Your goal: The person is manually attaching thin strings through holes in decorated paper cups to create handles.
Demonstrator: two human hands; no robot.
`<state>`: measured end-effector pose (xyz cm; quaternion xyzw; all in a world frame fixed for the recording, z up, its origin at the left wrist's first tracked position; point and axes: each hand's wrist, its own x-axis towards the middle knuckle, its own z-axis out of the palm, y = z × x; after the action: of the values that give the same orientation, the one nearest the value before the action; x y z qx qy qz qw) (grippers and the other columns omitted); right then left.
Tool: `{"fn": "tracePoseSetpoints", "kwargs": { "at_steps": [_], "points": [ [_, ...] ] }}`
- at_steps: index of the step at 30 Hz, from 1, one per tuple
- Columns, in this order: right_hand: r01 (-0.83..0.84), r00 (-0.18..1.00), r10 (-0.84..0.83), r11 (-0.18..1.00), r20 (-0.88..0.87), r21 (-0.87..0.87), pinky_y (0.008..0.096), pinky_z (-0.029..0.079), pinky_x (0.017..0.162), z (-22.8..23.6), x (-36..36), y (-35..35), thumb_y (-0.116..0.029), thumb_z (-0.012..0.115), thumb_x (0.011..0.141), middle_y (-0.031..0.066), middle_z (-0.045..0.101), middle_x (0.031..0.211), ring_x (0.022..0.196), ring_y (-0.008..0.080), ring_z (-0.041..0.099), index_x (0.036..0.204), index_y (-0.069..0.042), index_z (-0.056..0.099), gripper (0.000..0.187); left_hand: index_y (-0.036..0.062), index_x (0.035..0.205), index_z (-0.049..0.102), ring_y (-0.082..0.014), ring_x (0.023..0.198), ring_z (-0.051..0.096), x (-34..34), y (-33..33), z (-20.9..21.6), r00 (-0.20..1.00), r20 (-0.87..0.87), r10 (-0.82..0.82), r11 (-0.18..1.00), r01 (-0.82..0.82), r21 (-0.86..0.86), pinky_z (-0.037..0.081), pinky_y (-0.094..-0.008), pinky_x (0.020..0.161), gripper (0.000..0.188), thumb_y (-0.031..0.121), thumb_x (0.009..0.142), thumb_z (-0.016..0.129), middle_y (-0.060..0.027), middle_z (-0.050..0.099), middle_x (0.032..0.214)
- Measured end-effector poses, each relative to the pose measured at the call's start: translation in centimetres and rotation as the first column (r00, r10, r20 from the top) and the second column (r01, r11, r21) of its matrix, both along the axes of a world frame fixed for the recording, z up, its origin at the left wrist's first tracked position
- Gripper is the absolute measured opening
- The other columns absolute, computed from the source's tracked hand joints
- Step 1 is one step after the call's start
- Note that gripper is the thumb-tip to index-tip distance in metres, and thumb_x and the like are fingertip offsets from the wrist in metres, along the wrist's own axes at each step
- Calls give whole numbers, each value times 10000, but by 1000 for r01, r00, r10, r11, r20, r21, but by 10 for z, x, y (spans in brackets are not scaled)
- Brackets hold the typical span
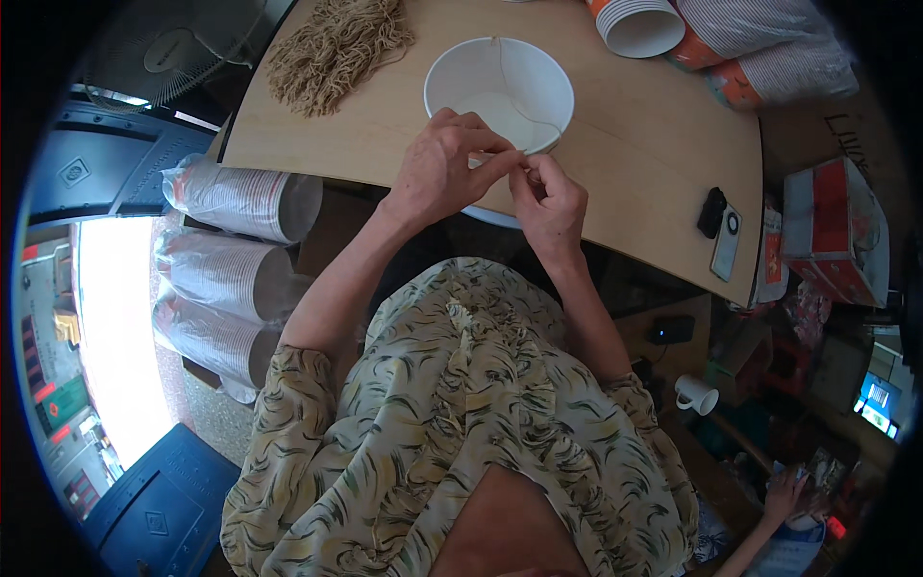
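A white paper bucket [452, 87] stands at the table's near edge with its open mouth up. A thin tan string [503, 82] runs from its far rim, down across the inside and round to the near right rim. There my left hand [447, 163] and my right hand [553, 207] meet, fingertips pinched together at the string. My fingers hide its end and the exact hold. Further left on the table lies a bundle of tan strings [336, 58].
Stacked paper buckets [644, 27] lie at the back right. A phone [727, 240] and a small black object [711, 213] rest at the table's right edge. Plastic-wrapped bucket stacks [216, 274] stand at left. A white mug [696, 395] and another person's hand [785, 492] are lower right.
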<state>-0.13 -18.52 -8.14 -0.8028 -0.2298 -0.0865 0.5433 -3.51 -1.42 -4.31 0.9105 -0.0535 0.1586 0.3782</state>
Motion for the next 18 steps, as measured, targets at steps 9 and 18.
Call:
{"fn": "tracePoseSetpoints", "kwargs": {
  "at_steps": [9,18],
  "points": [
    [143,895,105,853,434,-503,433,535,722,61,43,-38,-95,712,840,109,696,886,839,316,667,967,-58,671,139,123,822,799,-237,835,650,6,14,10,985,-129,-117,988,103,-112,541,-355,793,98,215,793,781,-48,741,864],
    [-108,805,276,938,524,-329,411,542,750,57,51,-7,-27,742,792,110,677,913,861,301,660,982,-29,666,205,41,1003,733,-69,858,639,5,26,42,977,-109,-185,935,141,-325,482,-225,639,158,188,955,697,-12,723,1034]
  ]
}}
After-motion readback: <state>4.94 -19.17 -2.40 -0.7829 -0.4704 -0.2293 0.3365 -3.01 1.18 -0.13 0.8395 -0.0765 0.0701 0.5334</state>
